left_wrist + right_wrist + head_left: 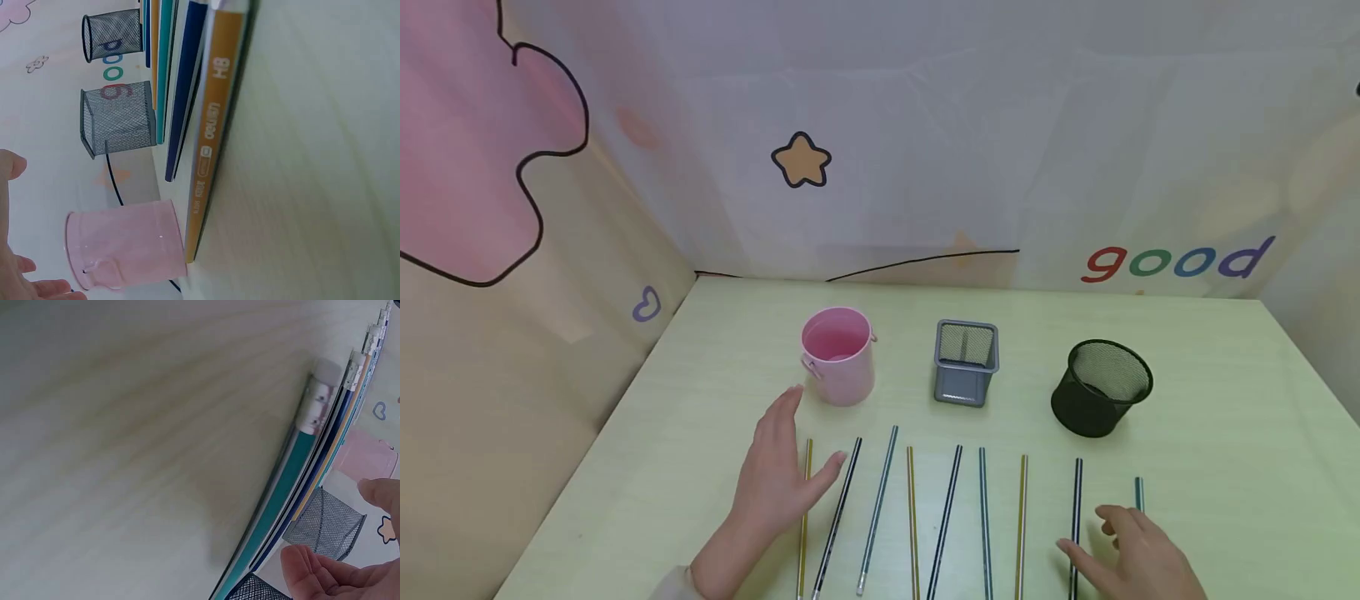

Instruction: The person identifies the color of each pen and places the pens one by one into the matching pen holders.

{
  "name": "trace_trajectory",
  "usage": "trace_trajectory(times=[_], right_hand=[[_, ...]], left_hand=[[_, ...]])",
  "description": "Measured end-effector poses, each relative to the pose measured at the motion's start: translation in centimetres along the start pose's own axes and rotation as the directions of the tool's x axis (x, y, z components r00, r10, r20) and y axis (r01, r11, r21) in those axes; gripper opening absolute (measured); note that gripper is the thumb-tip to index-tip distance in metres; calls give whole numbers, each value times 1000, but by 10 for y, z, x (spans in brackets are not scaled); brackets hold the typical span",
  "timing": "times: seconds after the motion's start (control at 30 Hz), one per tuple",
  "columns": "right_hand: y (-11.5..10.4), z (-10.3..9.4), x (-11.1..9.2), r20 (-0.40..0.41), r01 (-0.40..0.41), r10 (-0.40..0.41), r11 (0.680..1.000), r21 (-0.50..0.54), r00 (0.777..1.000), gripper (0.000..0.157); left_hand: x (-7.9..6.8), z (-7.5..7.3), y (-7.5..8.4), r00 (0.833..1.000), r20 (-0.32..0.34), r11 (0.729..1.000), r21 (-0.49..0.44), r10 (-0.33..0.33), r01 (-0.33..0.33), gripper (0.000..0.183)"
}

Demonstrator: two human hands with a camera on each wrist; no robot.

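Observation:
My left hand (pixel 775 475) hovers over the left end of a row of pencils, thumb spread from straight fingers, nothing in it. Beneath and beside it lie a yellow pencil (pixel 209 137), a dark blue pencil (pixel 837 521) and a teal pencil (pixel 877 517). At the row's other end my right hand (pixel 1138 554) is held above another dark blue pencil (pixel 1078 500) and a teal pencil (pixel 294 459) with an eraser tip. Its fingers bend loosely and hold nothing. More yellow, blue and teal pencils lie between the hands.
Behind the pencils stand a pink bucket (pixel 848 379), a grey square mesh holder (pixel 962 385) and a black round mesh holder (pixel 1086 410). A printed cloth (pixel 910 167) hangs along the table's back edge and sides. The pale table (pixel 647 467) extends beyond the row.

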State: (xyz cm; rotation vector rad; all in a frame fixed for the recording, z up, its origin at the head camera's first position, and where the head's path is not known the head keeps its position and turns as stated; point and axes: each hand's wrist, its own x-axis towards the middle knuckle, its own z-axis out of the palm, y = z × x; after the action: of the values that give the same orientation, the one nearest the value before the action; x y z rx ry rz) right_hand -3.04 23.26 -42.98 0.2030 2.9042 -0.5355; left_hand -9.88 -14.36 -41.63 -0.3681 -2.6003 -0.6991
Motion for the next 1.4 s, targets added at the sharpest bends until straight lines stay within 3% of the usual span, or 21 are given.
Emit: trace_trajectory(times=[0.1, 0.27, 0.53, 0.97, 1.4], right_hand=[[-1, 1, 2, 29, -16, 16, 1000, -1, 999, 76], [-1, 3, 4, 67, -35, 36, 999, -20, 997, 76], [-2, 5, 4, 69, -29, 29, 1000, -8, 997, 66], [2, 10, 5, 37, 13, -13, 1000, 13, 999, 51], [1, 11, 6, 58, 6, -9, 999, 51, 998, 40]], left_hand=[[2, 1, -1, 998, 16, 998, -24, -62, 62, 88], [6, 3, -3, 994, 16, 994, -38, -105, 105, 87], [15, 7, -8, 991, 9, 987, -85, -133, 133, 83], [25, 11, -12, 972, 56, 966, -109, -229, 234, 85], [42, 15, -17, 970, 3, 962, -127, -245, 243, 85]])
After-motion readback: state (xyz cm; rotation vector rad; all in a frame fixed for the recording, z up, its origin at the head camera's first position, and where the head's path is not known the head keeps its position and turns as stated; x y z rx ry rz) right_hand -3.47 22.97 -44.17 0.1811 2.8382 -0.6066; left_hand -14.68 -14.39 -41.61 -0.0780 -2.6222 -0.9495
